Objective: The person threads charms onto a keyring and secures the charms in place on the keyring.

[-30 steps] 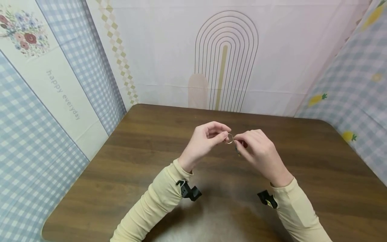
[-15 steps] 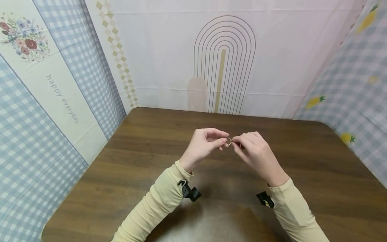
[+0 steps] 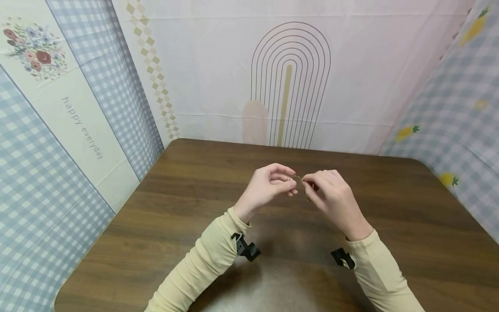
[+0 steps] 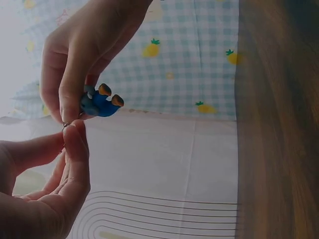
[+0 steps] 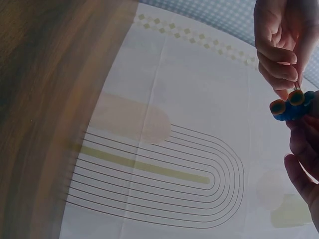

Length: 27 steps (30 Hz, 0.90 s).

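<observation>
Between my pinching left hand (image 3: 265, 186) and right hand (image 3: 331, 193), near a small blue figurine (image 4: 103, 105), a thin metal ring (image 3: 297, 176) is showing rounder; I'm apparently turning it.

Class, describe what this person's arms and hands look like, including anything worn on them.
The long, pale-yellow fabric left sleeve and matching right sleeve look plain, with wrinkles along the left one. Near each cuff sits a small, angular black device on the inner side. The left hand and right hand wear no gloves.
</observation>
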Motion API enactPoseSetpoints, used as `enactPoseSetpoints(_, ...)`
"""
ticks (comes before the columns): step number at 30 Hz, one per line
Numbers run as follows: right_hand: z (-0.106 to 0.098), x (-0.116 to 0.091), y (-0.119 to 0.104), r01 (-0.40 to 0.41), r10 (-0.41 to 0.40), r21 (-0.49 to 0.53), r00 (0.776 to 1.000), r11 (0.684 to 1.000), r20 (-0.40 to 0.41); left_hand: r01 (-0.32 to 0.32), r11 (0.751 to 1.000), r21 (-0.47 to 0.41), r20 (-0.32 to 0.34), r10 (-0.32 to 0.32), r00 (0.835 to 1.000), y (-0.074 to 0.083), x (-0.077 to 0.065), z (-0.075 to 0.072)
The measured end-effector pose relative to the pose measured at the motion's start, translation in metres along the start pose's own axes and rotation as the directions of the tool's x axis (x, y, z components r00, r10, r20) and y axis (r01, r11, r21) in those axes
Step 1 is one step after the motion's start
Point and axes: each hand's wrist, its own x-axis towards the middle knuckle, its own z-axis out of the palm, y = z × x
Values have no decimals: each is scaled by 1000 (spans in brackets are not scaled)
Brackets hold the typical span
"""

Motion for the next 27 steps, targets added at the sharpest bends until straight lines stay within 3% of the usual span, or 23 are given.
enactPoseSetpoints(8, 2, 0, -5, 60, -60, -29, 998, 998, 0, 1, 1000, 0, -35, -1, 999, 0, -4, -2)
enactPoseSetpoints(16, 1, -3, -9, 53, -50, -61, 998, 997, 47, -7, 998, 68, 54, 3, 999, 0, -7, -5)
enactPoseSetpoints(21, 0, -3, -12, 17, -13, -82, 999, 996, 49, 9, 998, 54, 83, -14, 996, -1, -9, -6)
enactPoseSetpoints(27, 1, -2, -15, -22, 25, -76, 999, 997, 37, -9, 1000, -9, 12, 9, 1000, -2, -10, -6)
